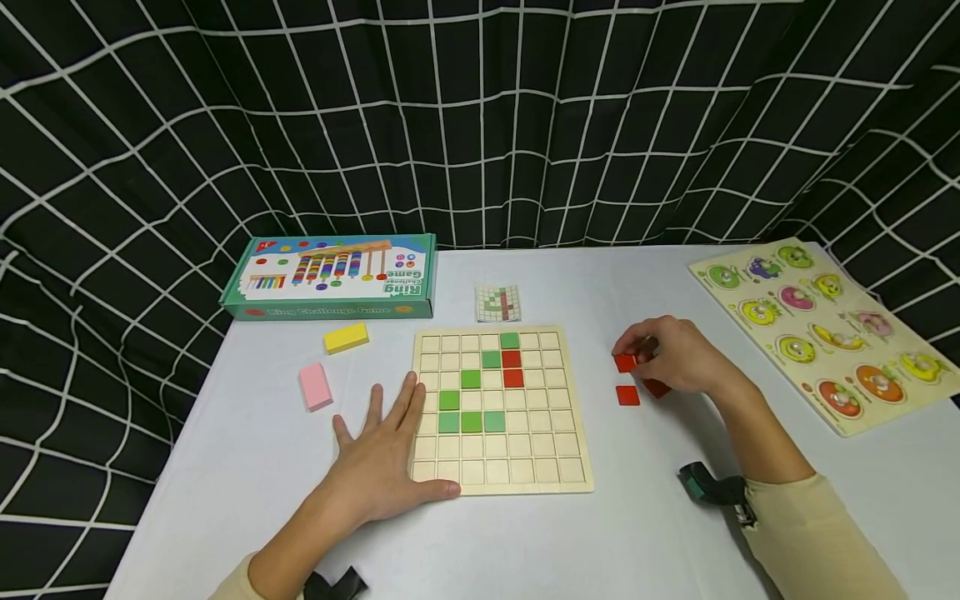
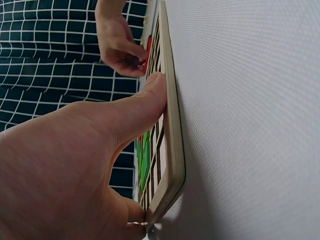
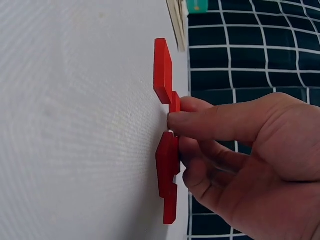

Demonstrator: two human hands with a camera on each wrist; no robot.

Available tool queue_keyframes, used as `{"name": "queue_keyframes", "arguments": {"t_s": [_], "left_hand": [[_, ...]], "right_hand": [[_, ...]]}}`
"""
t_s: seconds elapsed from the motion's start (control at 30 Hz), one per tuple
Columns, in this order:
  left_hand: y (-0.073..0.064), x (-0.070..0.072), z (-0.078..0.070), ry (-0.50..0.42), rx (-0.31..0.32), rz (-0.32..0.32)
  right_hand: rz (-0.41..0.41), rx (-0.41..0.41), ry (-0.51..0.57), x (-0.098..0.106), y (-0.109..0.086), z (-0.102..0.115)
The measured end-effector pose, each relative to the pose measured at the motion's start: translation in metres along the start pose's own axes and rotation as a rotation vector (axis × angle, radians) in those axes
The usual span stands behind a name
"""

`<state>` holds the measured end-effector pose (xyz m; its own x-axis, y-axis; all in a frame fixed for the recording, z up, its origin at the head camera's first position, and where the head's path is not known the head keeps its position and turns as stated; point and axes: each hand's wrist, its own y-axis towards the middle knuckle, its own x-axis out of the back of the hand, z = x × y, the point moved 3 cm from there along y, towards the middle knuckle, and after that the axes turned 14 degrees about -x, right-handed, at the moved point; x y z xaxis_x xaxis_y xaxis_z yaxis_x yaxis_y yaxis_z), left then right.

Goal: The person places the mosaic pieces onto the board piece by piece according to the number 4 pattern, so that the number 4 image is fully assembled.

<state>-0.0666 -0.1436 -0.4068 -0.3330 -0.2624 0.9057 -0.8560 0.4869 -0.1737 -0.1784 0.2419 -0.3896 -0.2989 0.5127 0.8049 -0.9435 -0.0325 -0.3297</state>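
Note:
A wooden grid board (image 1: 543, 423) lies on the table with several green tiles (image 1: 471, 422) and two red tiles (image 1: 512, 378) in its cells. My left hand (image 1: 378, 458) spreads flat at the board's left side, its thumb touching the near left corner, also seen close up in the left wrist view. To the right of the board, my right hand (image 1: 678, 358) pinches a red tile (image 1: 625, 363) between thumb and fingers, low over the table. Another loose red tile (image 1: 627, 396) lies just nearer, and more red tiles (image 3: 164, 165) sit under the hand, partly hidden.
Behind the board lies a small printed pattern card (image 1: 498, 303). A ring game box (image 1: 330, 279) stands at the back left, near a yellow block (image 1: 346, 337) and a pink block (image 1: 316, 387). At the right lies a fruit puzzle board (image 1: 825, 333).

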Motion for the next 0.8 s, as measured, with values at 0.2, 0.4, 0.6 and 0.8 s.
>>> {"name": "queue_keyframes", "arguments": {"t_s": [0.2, 0.4, 0.6, 0.8], "left_hand": [[0.000, 0.000, 0.000, 0.003, 0.000, -0.001], [0.000, 0.000, 0.000, 0.006, 0.000, 0.001], [0.000, 0.000, 0.000, 0.010, 0.002, 0.003], [0.000, 0.001, 0.000, 0.018, 0.005, 0.003]], "right_hand": [[-0.014, -0.001, 0.005, 0.001, -0.001, 0.002], [-0.013, -0.023, 0.049, 0.002, -0.005, 0.005], [-0.028, -0.035, 0.073, 0.003, -0.009, 0.010], [-0.040, -0.021, 0.091, 0.002, -0.011, 0.015]]}}
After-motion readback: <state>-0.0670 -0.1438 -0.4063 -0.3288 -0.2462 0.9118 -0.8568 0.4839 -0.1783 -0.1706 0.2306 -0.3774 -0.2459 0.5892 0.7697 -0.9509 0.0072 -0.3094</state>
